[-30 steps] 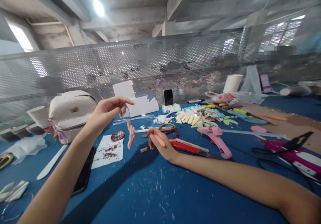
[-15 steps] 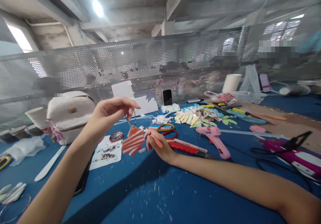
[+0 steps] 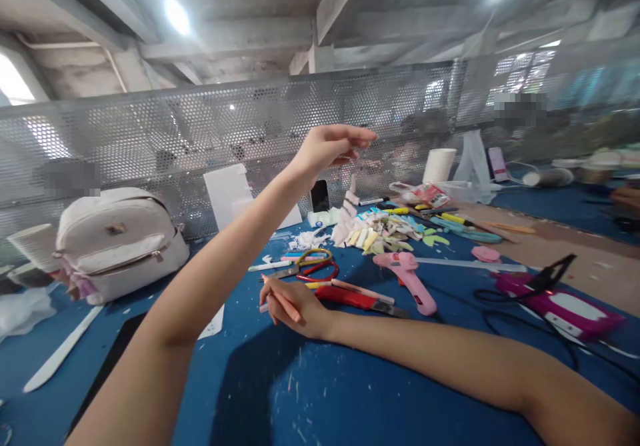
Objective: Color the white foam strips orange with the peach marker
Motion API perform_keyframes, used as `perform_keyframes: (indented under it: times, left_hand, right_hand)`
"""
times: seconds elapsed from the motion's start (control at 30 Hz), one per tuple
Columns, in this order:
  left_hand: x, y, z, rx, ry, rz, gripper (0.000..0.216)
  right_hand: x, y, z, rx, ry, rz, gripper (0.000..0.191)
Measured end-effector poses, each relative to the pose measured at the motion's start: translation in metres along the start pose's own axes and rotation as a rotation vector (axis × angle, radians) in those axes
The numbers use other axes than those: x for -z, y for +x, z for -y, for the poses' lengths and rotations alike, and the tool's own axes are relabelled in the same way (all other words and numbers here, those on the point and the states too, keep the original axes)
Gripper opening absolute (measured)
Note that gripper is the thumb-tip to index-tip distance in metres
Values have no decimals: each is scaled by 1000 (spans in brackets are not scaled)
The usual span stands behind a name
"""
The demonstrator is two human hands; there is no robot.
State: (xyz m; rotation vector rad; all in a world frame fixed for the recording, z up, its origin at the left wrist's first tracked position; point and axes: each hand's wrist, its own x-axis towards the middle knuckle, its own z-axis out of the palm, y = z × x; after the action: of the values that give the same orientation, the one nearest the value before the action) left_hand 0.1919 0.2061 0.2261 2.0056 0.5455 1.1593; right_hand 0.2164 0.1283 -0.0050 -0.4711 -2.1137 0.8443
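My left hand (image 3: 340, 145) is raised high over the far part of the table, fingers pinched together. Beneath it hangs a blurred, pale pinkish piece with stripes (image 3: 351, 199), on a thin cord that barely shows. The piece overlaps a heap of cut foam scraps (image 3: 385, 231) in view, and I cannot tell whether they touch. Low over the blue table, my right hand (image 3: 297, 309) is closed around an orange pen-like stick (image 3: 284, 303). Just beyond that hand lie yellow-and-red-handled scissors (image 3: 317, 266) and a red utility knife (image 3: 355, 297).
A pink glue gun (image 3: 410, 276) lies right of the knife, with a purple device (image 3: 563, 306) and its black cable farther right. At left stand a white backpack (image 3: 123, 239) and a white plastic knife (image 3: 63, 349). A phone (image 3: 320, 196) stands upright before the perforated metal screen (image 3: 270, 133).
My left hand has risen and swung right and away, carrying the striped piece from beside my right hand. My right hand stays low with the orange stick. The view has turned slightly right.
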Motion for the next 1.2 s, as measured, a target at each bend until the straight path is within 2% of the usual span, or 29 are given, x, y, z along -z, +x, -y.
perform_keyframes:
  times: [0.13, 0.2, 0.23, 0.3, 0.33, 0.37, 0.4, 0.5, 0.67, 0.77, 0.87, 1.07, 1.2]
  left_hand:
    - [-31, 61, 19, -4, 39, 93, 30]
    - [-44, 85, 26, -26, 53, 118, 29]
    - [-49, 95, 30, -37, 69, 131, 55]
    - [-56, 109, 42, -41, 121, 146, 65]
    - [-57, 112, 50, -36, 151, 149, 31]
    - [-57, 113, 60, -21, 198, 166, 36]
    - [-56, 112, 71, 0, 246, 194, 29]
    - [-43, 95, 105, 58, 385, 335, 35]
    - [-5, 59, 145, 120, 615, 539, 38]
    - [14, 48, 158, 127, 746, 620, 37]
    - [24, 43, 170, 109, 868, 684, 37]
    - [26, 33, 188, 7, 1125, 748, 36]
    - [27, 28, 188, -85, 1240, 765, 37]
  right_hand:
    - [3, 0, 2, 36, -97, 30, 15]
    - [4, 0, 3, 61, -135, 45, 15]
    - [5, 0, 3, 72, -155, 53, 15]
    - [5, 1, 2, 87, -198, 67, 14]
    - [4, 1, 1, 91, -220, 72, 14]
    - [3, 1, 0, 93, -241, 76, 14]
    - [2, 1, -1, 94, -261, 79, 14]
    - [-1, 1, -6, 95, -308, 85, 13]
    - [-3, -1, -7, 113, -344, 96, 15]
    - [-2, -2, -7, 132, -351, 101, 15]
    - [-1, -2, -7, 150, -354, 120, 15]
    - [-1, -1, -7, 174, -378, 135, 16]
    - [-1, -1, -7, 176, -400, 144, 16]
